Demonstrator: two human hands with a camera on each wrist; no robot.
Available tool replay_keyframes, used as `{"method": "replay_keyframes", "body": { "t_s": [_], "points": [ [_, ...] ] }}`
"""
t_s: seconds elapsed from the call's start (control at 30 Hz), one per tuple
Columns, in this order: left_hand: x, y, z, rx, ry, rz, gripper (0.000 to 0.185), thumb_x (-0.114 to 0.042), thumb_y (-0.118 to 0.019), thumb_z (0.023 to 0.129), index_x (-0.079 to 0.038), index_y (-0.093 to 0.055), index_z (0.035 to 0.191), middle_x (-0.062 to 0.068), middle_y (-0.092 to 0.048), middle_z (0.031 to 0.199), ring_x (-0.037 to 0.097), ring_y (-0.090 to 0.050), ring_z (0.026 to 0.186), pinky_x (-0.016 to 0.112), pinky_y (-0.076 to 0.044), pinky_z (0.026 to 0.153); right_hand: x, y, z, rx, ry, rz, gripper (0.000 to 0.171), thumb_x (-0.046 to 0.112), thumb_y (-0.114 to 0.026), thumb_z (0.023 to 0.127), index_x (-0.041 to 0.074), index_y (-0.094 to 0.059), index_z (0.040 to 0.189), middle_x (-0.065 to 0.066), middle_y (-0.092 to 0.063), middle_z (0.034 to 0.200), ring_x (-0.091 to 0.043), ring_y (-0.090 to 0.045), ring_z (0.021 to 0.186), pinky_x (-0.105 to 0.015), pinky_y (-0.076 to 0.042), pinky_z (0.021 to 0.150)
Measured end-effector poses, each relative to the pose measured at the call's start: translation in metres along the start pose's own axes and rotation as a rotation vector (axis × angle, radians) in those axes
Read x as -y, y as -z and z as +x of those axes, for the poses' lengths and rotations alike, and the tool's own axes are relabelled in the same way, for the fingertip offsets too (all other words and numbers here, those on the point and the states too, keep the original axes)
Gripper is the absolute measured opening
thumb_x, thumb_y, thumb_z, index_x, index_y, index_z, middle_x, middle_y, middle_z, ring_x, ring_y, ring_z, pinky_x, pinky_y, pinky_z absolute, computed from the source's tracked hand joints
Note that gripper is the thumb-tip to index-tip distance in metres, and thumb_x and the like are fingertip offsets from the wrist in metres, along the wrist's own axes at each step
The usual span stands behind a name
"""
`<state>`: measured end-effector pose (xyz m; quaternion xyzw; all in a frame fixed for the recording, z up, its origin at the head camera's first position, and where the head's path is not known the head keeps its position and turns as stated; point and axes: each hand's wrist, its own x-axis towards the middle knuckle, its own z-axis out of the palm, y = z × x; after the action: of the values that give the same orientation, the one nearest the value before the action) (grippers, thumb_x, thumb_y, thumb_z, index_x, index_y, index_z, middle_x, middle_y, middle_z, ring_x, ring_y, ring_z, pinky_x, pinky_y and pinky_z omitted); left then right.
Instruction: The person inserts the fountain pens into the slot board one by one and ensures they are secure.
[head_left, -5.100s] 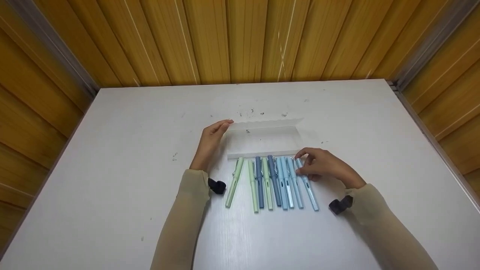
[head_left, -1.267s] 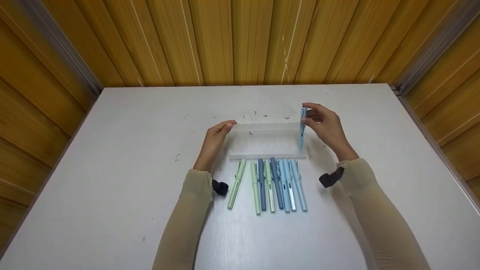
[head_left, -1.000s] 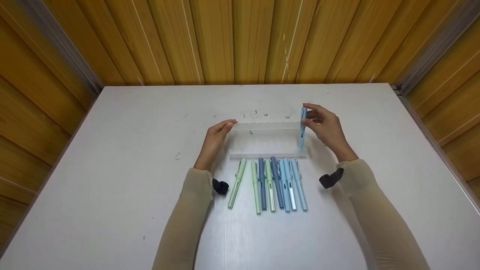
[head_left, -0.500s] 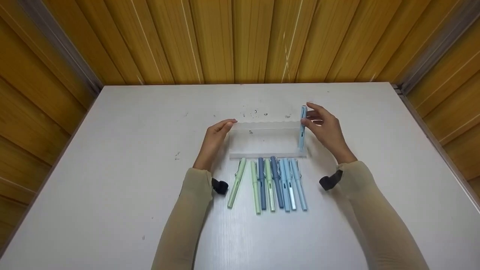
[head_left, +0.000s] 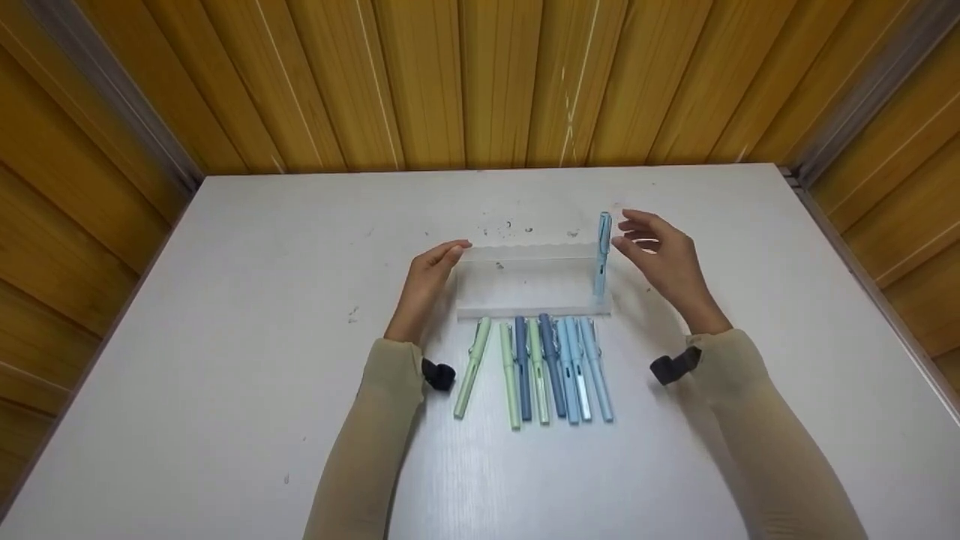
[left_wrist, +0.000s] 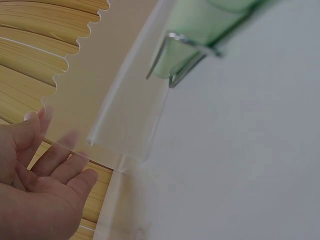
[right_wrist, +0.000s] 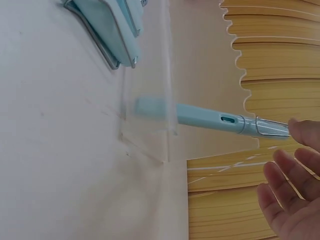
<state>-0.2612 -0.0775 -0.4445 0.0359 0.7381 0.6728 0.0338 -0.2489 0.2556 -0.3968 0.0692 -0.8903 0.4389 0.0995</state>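
A clear plastic pen stand (head_left: 525, 310) with a scalloped back edge stands mid-table. My left hand (head_left: 426, 281) pinches its upper left corner; the left wrist view shows thumb and fingers at the clear panel (left_wrist: 75, 95). At the stand's right end a light blue pen (head_left: 602, 259) stands upright, its lower end behind the front lip. Beside its cap is my right hand (head_left: 664, 255), fingers loosely spread and holding nothing. In the right wrist view the thumb tip lies close to the pen's clip (right_wrist: 272, 127); whether they touch I cannot tell.
Before the stand lie several pens side by side: green (head_left: 510, 375), dark blue (head_left: 523, 367) and light blue (head_left: 597, 371). One green pen (head_left: 472, 367) lies apart on the left, slanted. The white table (head_left: 262, 300) meets yellow wood-look panels (head_left: 495, 82) at the back.
The light blue pen went from the right end of the row to upright in the stand. Lately my right hand let go of it and drew slightly right. My left hand stayed at the corner.
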Motion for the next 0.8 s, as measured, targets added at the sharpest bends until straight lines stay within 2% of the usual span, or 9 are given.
{"method": "replay_keyframes", "body": {
  "t_s": [0.07, 0.13, 0.27, 0.33, 0.5, 0.8],
  "points": [
    [0.001, 0.000, 0.000, 0.000, 0.002, 0.005, 0.037, -0.038, -0.053, 0.099, -0.015, -0.064, 0.124, 0.000, -0.056, 0.138, 0.018, -0.043, 0.135, 0.040, -0.032, 0.114, 0.003, 0.003, -0.003, 0.012, 0.000, -0.022, 0.046, 0.029, -0.064, 0.093, 0.010, -0.055, 0.134, -0.011, -0.063, 0.124, -0.023, -0.059, 0.113, -0.037, -0.047, 0.101],
    [0.001, -0.001, 0.001, -0.001, 0.001, 0.011, 0.037, -0.038, -0.052, 0.099, -0.015, -0.064, 0.124, 0.000, -0.056, 0.138, 0.017, -0.043, 0.136, 0.040, -0.032, 0.114, 0.005, 0.006, -0.006, 0.041, -0.008, -0.047, 0.043, 0.031, -0.064, 0.093, 0.010, -0.058, 0.130, -0.011, -0.065, 0.121, -0.023, -0.060, 0.110, -0.027, -0.049, 0.097],
    [0.001, -0.002, 0.002, -0.005, -0.004, 0.002, 0.036, -0.038, -0.053, 0.098, -0.014, -0.065, 0.123, 0.001, -0.057, 0.137, 0.018, -0.043, 0.135, 0.040, -0.031, 0.114, 0.010, 0.009, -0.012, 0.127, -0.037, -0.064, 0.041, 0.033, -0.066, 0.092, 0.011, -0.062, 0.126, -0.011, -0.067, 0.116, -0.023, -0.062, 0.105, -0.011, -0.048, 0.085],
    [0.001, -0.002, 0.002, -0.005, -0.003, -0.004, 0.036, -0.038, -0.054, 0.098, -0.014, -0.066, 0.123, 0.001, -0.057, 0.136, 0.018, -0.044, 0.135, 0.040, -0.031, 0.115, 0.012, 0.010, -0.015, 0.171, -0.044, -0.072, 0.040, 0.033, -0.067, 0.091, 0.010, -0.064, 0.124, -0.011, -0.068, 0.114, -0.024, -0.063, 0.103, -0.014, -0.049, 0.083],
    [0.001, -0.002, 0.002, -0.004, 0.016, -0.002, 0.035, -0.040, -0.054, 0.097, -0.017, -0.066, 0.121, -0.001, -0.057, 0.136, 0.016, -0.044, 0.135, 0.040, -0.031, 0.114, 0.012, 0.011, -0.019, 0.301, -0.060, -0.118, 0.038, 0.030, -0.068, 0.090, 0.009, -0.065, 0.122, -0.010, -0.069, 0.109, -0.023, -0.063, 0.100, -0.030, -0.052, 0.088],
    [0.000, -0.001, 0.004, -0.003, 0.001, -0.001, 0.037, -0.038, -0.054, 0.098, -0.014, -0.065, 0.123, 0.002, -0.057, 0.137, 0.018, -0.044, 0.135, 0.040, -0.033, 0.114, 0.007, 0.012, -0.023, 0.553, -0.189, -0.116, 0.036, 0.023, -0.070, 0.088, 0.005, -0.067, 0.119, -0.011, -0.069, 0.102, -0.019, -0.066, 0.083, -0.033, -0.056, 0.082]
  ]
}}
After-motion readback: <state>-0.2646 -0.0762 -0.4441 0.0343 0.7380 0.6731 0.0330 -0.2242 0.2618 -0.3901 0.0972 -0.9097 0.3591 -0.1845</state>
